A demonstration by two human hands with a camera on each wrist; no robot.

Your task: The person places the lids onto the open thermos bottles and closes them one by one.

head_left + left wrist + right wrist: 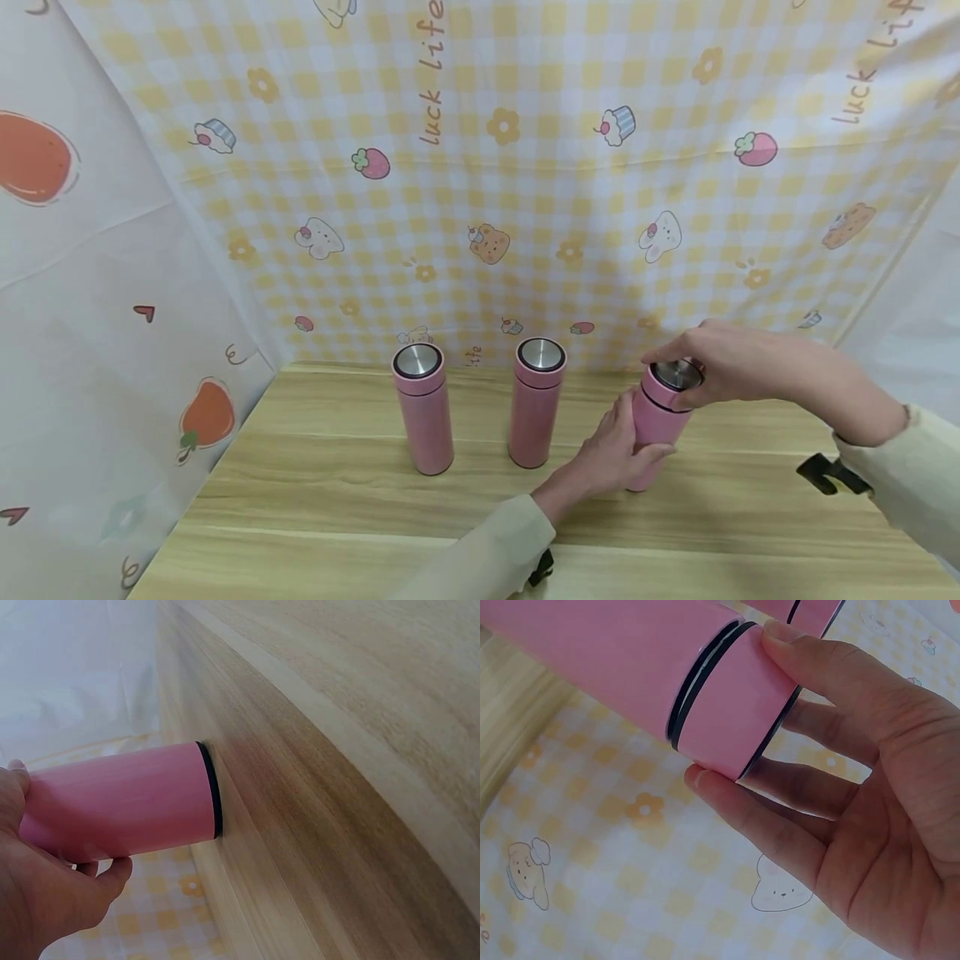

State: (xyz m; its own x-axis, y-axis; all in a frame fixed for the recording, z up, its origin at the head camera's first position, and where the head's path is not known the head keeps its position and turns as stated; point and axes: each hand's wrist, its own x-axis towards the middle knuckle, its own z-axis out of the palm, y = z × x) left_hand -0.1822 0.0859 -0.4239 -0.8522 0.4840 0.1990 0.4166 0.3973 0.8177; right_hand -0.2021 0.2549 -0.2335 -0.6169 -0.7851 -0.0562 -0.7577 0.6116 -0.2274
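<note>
Toward the right of the table stands a pink thermos bottle [660, 423], its body gripped by my left hand [611, 450]. My right hand [738, 367] holds the pink lid [735, 701] from above, thumb on one side and fingers on the other. A thin dark gap shows between lid and body in the right wrist view. The lid's round silver top [677, 375] is partly covered by my right hand. In the left wrist view the bottle's black base ring [211, 790] meets the wooden tabletop, and my left thumb and fingers wrap the body.
Two matching pink thermos bottles stand upright with lids on, one in the middle [536, 408] and one farther left [426, 417]. Behind the wooden table [337, 500] hangs a yellow checked cloth [540, 192]. White patterned sheeting [105, 292] covers the left side.
</note>
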